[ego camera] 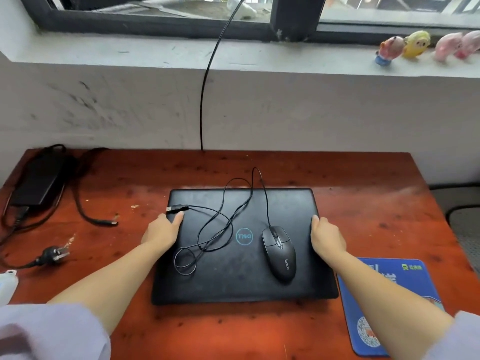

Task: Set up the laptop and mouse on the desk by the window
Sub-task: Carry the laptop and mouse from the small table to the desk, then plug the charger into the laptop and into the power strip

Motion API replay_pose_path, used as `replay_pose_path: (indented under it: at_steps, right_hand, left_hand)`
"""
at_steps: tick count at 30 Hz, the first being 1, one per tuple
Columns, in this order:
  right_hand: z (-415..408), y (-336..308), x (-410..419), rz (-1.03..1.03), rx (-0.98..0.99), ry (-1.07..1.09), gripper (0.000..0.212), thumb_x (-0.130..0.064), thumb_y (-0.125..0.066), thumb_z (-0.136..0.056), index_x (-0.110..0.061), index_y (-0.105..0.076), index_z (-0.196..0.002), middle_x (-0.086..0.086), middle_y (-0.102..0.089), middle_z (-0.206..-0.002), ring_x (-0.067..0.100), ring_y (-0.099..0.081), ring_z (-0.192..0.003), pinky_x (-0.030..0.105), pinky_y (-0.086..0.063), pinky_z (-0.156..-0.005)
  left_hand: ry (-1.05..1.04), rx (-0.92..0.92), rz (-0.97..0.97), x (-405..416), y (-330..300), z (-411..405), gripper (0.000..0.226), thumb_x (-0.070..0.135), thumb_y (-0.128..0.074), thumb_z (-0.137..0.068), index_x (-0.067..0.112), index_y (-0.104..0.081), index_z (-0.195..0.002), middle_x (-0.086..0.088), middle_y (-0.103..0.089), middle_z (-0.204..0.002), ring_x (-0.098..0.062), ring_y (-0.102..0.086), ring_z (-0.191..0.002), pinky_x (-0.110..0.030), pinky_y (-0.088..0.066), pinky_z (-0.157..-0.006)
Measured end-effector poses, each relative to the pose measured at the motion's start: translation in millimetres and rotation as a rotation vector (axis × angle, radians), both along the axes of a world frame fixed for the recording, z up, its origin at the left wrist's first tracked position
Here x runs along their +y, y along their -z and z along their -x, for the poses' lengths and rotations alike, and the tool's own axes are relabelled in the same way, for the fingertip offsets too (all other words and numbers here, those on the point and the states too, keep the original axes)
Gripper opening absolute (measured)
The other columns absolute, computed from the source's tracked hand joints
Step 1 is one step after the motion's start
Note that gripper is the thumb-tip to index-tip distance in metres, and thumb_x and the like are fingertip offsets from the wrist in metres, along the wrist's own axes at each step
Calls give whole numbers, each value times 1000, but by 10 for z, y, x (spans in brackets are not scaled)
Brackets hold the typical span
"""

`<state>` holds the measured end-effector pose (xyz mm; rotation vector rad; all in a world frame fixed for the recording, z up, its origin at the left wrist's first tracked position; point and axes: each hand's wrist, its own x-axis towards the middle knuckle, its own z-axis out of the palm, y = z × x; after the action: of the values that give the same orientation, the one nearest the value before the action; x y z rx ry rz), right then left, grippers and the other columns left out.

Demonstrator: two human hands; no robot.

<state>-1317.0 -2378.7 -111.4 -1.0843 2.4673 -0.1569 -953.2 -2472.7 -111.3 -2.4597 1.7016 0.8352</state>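
A closed black laptop (233,279) lies flat on the reddish wooden desk (363,203) below the window. A black wired mouse (279,253) rests on its lid at the right, its cable (207,229) looping across the lid to a loose USB plug (176,208) near the lid's left edge. My left hand (162,231) grips the laptop's left edge, thumb on the lid. On the opposite side, my right hand (326,236) holds the right edge.
A black power brick (39,184) with its cords, barrel tip (113,223) and wall plug (55,254) lies at the left. A blue mouse pad (405,276) sits at the front right. A black cable (204,100) hangs from the window. Small figurines (415,45) line the sill.
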Motion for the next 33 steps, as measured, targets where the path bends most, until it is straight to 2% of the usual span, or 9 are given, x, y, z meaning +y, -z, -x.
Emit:
replay_pose_path:
  at_steps: [4,8,11,15,19,22,25,29,33]
  right_hand:
    - [-1,-20,5,-13,80,-82,51,-40,-20,-99,-2,-53,-103,27,-64,-104,41,-60,-95,38,-35,-67]
    - [61,-77,11,-57,215,-233,49,-39,-22,-99,-4,-57,-99,19,-66,-104,36,-60,-98,38,-42,-71]
    - [85,-130,-20,-101,175,-259,48,-35,-21,-99,-3,-57,-101,19,-64,-106,35,-59,-96,37,-40,-70]
    - [34,-257,-68,-232,146,-303,40,-24,-22,-100,-1,-50,-117,21,-57,-119,34,-55,-106,39,-44,-81]
    - [-39,-333,-60,-241,34,-169,36,-21,-27,-97,0,-48,-117,22,-52,-127,36,-51,-114,39,-41,-88]
    - [-173,-445,-47,-115,140,-162,33,-13,-37,-93,-4,-44,-123,19,-46,-130,36,-43,-120,43,-40,-93]
    - [-395,-587,-114,160,221,-257,38,-8,-44,-88,-8,-47,-125,17,-48,-128,35,-42,-118,45,-39,-91]
    - [-961,-733,-229,524,202,-473,38,-3,-53,-78,-10,-58,-115,12,-58,-118,34,-51,-107,43,-40,-86]
    - [-1693,-768,-179,683,109,-757,32,1,-61,-72,-10,-64,-102,9,-65,-103,33,-59,-94,42,-43,-79]
  left_hand:
    - [71,-144,-21,11,-34,-31,69,62,-27,-91,5,-51,-122,-19,-59,-126,-36,-56,-116,-40,-44,-92]
    - [90,-170,-26,17,-35,-25,69,61,-25,-92,5,-50,-124,-17,-56,-128,-36,-54,-117,-42,-44,-93]
    - [91,-125,-30,8,-20,-38,68,60,-26,-92,4,-48,-125,-19,-55,-130,-37,-53,-118,-42,-43,-94]
    - [103,-54,-57,4,-61,-59,64,54,-30,-94,1,-44,-128,-21,-52,-133,-37,-51,-121,-42,-42,-96]
    - [101,-19,-77,154,-182,-47,55,43,-38,-96,0,-42,-129,-21,-47,-136,-38,-49,-122,-42,-42,-98]
    - [103,48,-44,387,-242,-125,45,35,-43,-95,4,-42,-128,-21,-47,-133,-37,-50,-120,-42,-42,-99]
    - [83,113,13,654,-266,-248,40,29,-44,-94,8,-44,-127,-19,-49,-129,-36,-52,-116,-41,-44,-98]
    - [33,196,78,969,-310,-405,35,24,-44,-93,11,-48,-125,-15,-52,-123,-32,-55,-109,-36,-46,-94]
    - [52,207,129,1199,-376,-643,30,22,-44,-93,14,-52,-122,-11,-56,-121,-26,-55,-110,-32,-42,-94]
